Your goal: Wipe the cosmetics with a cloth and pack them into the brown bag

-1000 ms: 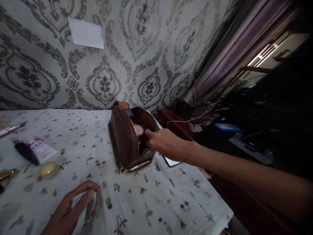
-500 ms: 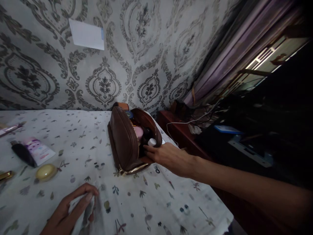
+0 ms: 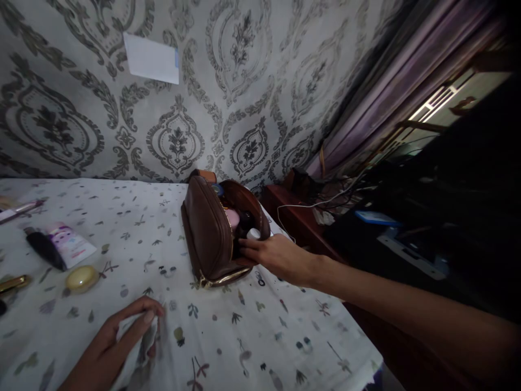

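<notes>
A brown zip bag [image 3: 207, 228] stands unzipped on the patterned cloth [image 3: 220, 326], its opening facing right. Inside it show a pink item [image 3: 232, 219], a white cap [image 3: 253, 234] and dark things that I cannot make out. My right hand [image 3: 280, 256] reaches over the bag's right rim, fingers stretched inward beside the white cap. Its fingertips and thumb are hidden, so any grip is unclear. At the lower left, my left hand [image 3: 118, 339] is curled just above the cloth, thumb close to the index finger, around something pale that I cannot make out.
Left on the cloth are a yellow oval item [image 3: 82, 278], a black item [image 3: 45, 248], a purple-and-white packet [image 3: 72, 245] and a gold-coloured item [image 3: 14, 283]. A patterned wall rises behind. Beyond the cloth's right edge run a white cable [image 3: 301, 205] and dark clutter.
The view has shifted slightly, moving the table items a little to the right in the picture. Both hands keep nearly the same places, the right one still at the bag's opening.
</notes>
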### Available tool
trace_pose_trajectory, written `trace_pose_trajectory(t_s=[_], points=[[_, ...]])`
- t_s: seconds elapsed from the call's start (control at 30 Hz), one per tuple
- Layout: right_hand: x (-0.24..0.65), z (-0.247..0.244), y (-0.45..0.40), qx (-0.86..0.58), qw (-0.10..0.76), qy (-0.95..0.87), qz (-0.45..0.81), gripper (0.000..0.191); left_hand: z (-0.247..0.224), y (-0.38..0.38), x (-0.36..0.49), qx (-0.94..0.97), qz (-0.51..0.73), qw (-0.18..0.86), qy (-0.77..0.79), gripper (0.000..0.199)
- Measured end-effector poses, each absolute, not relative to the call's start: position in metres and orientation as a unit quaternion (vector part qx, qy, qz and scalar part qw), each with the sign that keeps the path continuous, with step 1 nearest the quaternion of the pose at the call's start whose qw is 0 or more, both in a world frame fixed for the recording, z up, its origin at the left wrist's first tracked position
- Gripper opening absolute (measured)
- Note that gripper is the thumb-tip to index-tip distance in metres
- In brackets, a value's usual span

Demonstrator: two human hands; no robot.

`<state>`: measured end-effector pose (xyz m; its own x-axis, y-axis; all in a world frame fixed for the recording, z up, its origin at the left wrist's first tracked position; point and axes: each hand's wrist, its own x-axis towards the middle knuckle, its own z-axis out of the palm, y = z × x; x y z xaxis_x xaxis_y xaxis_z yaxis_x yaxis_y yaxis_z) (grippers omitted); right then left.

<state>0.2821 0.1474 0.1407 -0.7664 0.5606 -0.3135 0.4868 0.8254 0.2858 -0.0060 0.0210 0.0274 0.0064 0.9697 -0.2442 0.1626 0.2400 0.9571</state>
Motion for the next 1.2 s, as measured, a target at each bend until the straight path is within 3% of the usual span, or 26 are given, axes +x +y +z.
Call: trace_pose_trajectory(t_s=[0.23, 0.57, 0.8, 1.2], points=[[0.300, 0.156, 0.152, 0.302, 0.110, 0.930, 0.181, 0.033, 0.017, 0.024, -0.015, 0.506, 0.368, 0.522, 0.580, 0.045], [0.296, 0.158, 0.158, 0.310, 0.176, 0.923, 0.142, 0.019, 0.020, 0.024, -0.013, 0.502, 0.383, 0.514, 0.580, 0.044], [0.291, 0.164, 0.156, 0.292, 0.214, 0.923, 0.130, 0.020, 0.020, 0.025, -0.013, 0.526, 0.366, 0.513, 0.572, 0.039], [0.291, 0.156, 0.147, 0.300, 0.193, 0.922, 0.153, 0.017, 0.020, 0.022, -0.008, 0.516, 0.390, 0.513, 0.564, 0.044]])
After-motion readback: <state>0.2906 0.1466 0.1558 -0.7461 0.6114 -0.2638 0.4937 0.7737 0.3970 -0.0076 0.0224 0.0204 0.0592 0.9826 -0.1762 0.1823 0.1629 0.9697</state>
